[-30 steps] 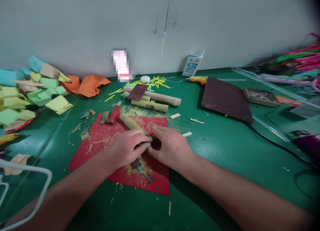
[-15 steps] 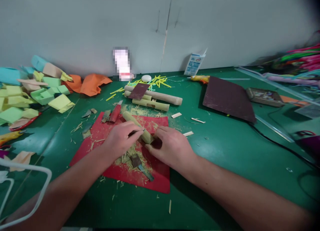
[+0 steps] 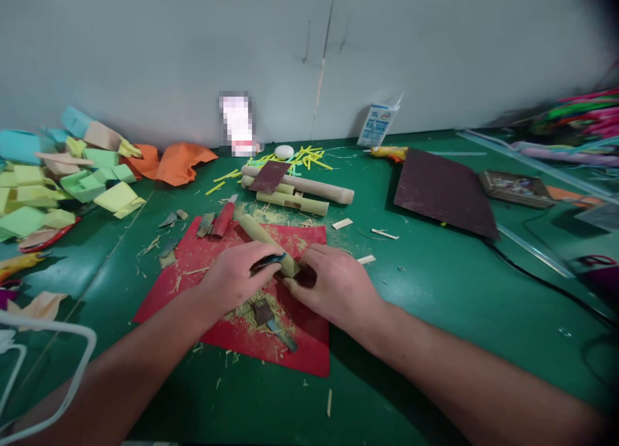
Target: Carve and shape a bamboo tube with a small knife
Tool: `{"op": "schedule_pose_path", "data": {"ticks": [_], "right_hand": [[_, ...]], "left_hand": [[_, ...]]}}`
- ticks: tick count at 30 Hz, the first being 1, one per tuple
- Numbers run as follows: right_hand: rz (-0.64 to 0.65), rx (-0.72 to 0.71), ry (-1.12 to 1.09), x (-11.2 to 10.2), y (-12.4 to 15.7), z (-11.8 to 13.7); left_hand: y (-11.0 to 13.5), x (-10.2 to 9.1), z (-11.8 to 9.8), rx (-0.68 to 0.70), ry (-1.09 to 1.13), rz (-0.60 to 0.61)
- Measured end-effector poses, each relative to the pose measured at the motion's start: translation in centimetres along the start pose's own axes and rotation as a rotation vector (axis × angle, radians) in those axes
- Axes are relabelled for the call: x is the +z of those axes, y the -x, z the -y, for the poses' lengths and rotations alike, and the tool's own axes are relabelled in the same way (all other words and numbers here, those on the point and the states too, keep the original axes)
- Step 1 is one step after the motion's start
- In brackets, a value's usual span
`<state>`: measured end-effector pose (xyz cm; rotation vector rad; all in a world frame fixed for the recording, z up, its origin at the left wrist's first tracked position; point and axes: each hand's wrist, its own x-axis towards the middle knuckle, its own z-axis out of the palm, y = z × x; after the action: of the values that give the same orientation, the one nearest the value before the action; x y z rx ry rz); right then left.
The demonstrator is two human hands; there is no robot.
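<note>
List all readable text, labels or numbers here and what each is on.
No text is legible.
White-and-blue packet leaning on the wall: printed, too small to read.
Pixelated object at the wall: blurred out.
Flat box at right: patterned lid, unreadable.
Bamboo stick in the right hand, dark tool in the left hand: no markings visible.

We look from our head forward and down: left hand [image 3: 235, 280] and right hand [image 3: 338, 286] close below, green table [image 3: 435, 304] and wall [image 3: 169, 46] beyond.

Beyond my left grip [image 3: 236, 280] I see bamboo lengths [image 3: 312, 189]; far left of it, folded paper scraps [image 3: 72, 182]; right of my right grip [image 3: 333, 285], a dark sandpaper sheet [image 3: 442, 191].
</note>
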<state>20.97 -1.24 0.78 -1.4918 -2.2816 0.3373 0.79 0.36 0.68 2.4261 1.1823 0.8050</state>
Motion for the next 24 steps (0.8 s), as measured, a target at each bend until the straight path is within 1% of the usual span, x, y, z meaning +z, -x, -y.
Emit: {"op": "schedule_pose_path", "data": {"ticks": [3, 7, 8, 12, 13, 16, 17, 21, 22, 24], "right_hand": [[0.0, -0.01, 0.006, 0.0, 0.0, 0.0], [-0.011, -0.023, 0.026, 0.1, -0.1, 0.0], [-0.011, -0.025, 0.029, 0.1, -0.1, 0.0], [-0.011, -0.049, 0.034, 0.2, -0.1, 0.0], [-0.016, -0.05, 0.037, 0.2, -0.1, 0.0], [-0.029, -0.036, 0.051, 0.1, 0.0, 0.0], [-0.027, -0.037, 0.051, 0.1, 0.0, 0.0], [-0.029, -0.055, 0.033, 0.1, 0.1, 0.0], [-0.033, -0.05, 0.03, 0.1, 0.1, 0.0], [-0.033, -0.031, 0.031, 0.2, 0.1, 0.0]], "left_hand": [[0.0, -0.1, -0.1, -0.023, 0.014, 0.013], [0.1, 0.2, -0.6, -0.04, 0.026, -0.017], [0.1, 0.4, -0.9, -0.027, 0.027, -0.011], [0.1, 0.7, -1.5, 0.084, 0.036, 0.083], [0.1, 0.7, -1.5, 0.086, 0.031, 0.077], [0.0, 0.4, -1.2, 0.04, 0.011, 0.01], [0.1, 0.4, -1.2, 0.038, 0.008, 0.009], [0.5, 0.5, -1.5, 0.11, 0.017, 0.105], [0.5, 0.6, -1.5, 0.11, 0.019, 0.096], [0.5, 0.6, -1.4, 0.089, 0.016, 0.03]]}}
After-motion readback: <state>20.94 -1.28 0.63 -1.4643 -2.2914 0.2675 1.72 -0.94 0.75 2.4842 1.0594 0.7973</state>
